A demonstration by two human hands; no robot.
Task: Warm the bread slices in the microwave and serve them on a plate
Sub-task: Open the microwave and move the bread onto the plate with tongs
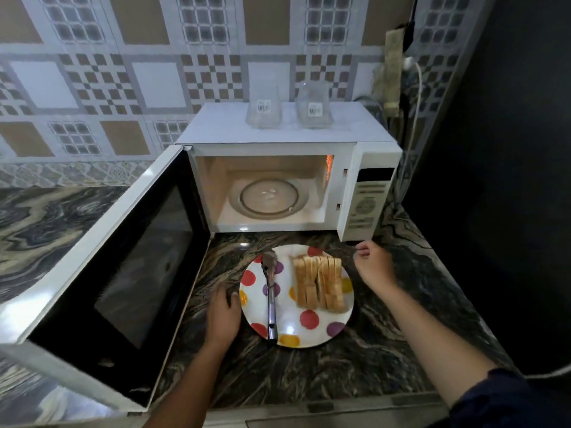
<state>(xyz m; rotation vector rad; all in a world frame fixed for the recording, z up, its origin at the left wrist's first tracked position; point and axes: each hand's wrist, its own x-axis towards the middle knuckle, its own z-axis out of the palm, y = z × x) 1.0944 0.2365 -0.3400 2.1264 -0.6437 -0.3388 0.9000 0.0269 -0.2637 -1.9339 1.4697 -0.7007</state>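
Bread slices (319,282) share the plate (289,305) with tongs (271,304). My left hand (224,313) touches its left rim, grip unclear; my right hand (372,262) hangs loosely curled, empty, off its right rim

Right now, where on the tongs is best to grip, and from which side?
Probably the straight handle end of the tongs, at the near rim of the plate, coming from the near left: the heads point toward the microwave and the bread lies to their right.

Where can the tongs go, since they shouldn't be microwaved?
Bare counter lies between the plate and the near edge, and right of the right hand. The gap between plate and microwave door is crowded by the left hand.
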